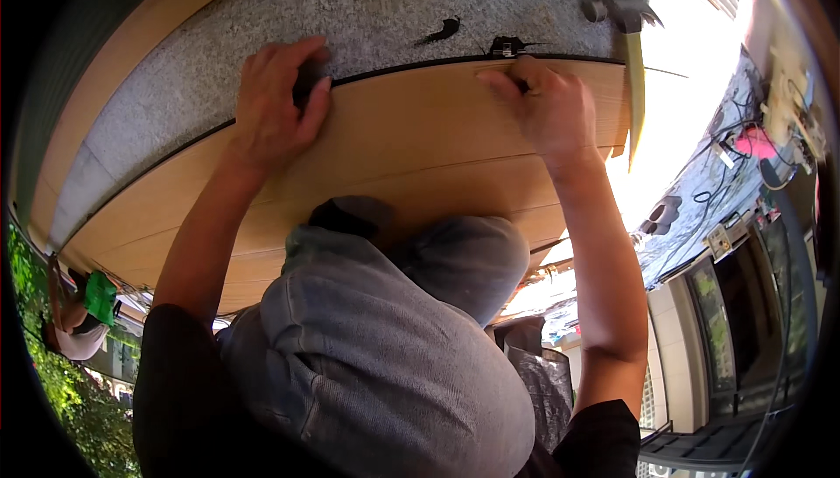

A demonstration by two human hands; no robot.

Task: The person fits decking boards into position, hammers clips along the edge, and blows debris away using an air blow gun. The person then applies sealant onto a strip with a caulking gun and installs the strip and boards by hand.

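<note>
A wood-look plank (pixel 420 97) lies in front of me, its dark far edge bordering a grey concrete floor (pixel 376 6). Over that edge, at the left, rests my left hand (pixel 278 106), its fingers reaching past onto the concrete and its thumb apart from them. Farther right, my right hand (pixel 556 106) is curled at the same edge; whatever its fingers may hold is hidden. Just beyond its fingertips sits a small metal clip (pixel 506 48) on a black patch. A claw hammer (pixel 632 19) lies to the right, its yellow handle beside the plank's end.
More planks (pixel 385 176) join behind the first, under my knees in grey jeans (pixel 394 338). A black smear (pixel 440 30) marks the concrete. Cables and a pink object (pixel 754 141) lie at the right. At the far left is a person with something green (pixel 101 296).
</note>
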